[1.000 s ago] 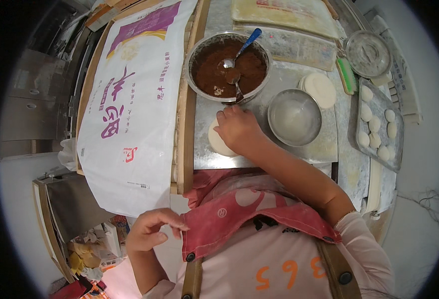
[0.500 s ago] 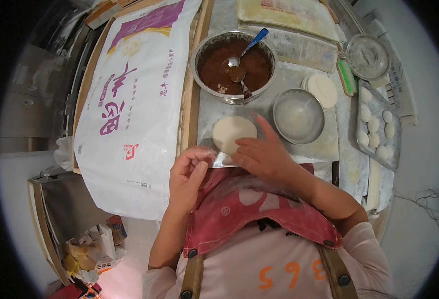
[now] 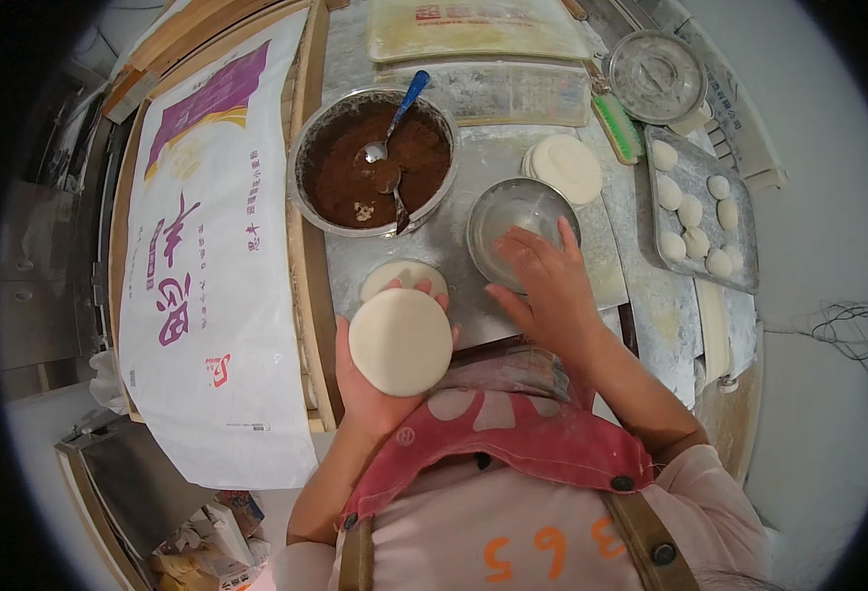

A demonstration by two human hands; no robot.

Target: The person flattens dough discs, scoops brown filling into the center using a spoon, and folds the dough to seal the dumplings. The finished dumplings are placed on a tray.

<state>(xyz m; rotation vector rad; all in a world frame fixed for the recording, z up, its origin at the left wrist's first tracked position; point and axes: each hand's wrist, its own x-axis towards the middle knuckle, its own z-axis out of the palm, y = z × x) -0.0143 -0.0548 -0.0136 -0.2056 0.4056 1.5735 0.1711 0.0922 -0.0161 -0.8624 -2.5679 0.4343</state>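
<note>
A flat round dough disc rests on my left hand, with the fingertips curled up behind its far edge. Beyond those fingers, another pale dough round lies on the metal worktop, partly hidden. My right hand is at the small metal bowl, fingers apart and dipping over its near side. What the bowl contains is hard to make out. Dark brown powder fills a larger steel bowl, where a blue-handled spoon and a second metal spoon sit.
Stacked dough discs lie behind the small bowl. At the right, a metal tray carries several dough balls; a green-bristled brush and a round metal lid are nearby. A white printed sack covers the wooden-edged surface at left.
My left hand has lifted a dough disc off the worktop onto its palm. My right hand has left the dough and moved over the small bowl. The view has shifted.
</note>
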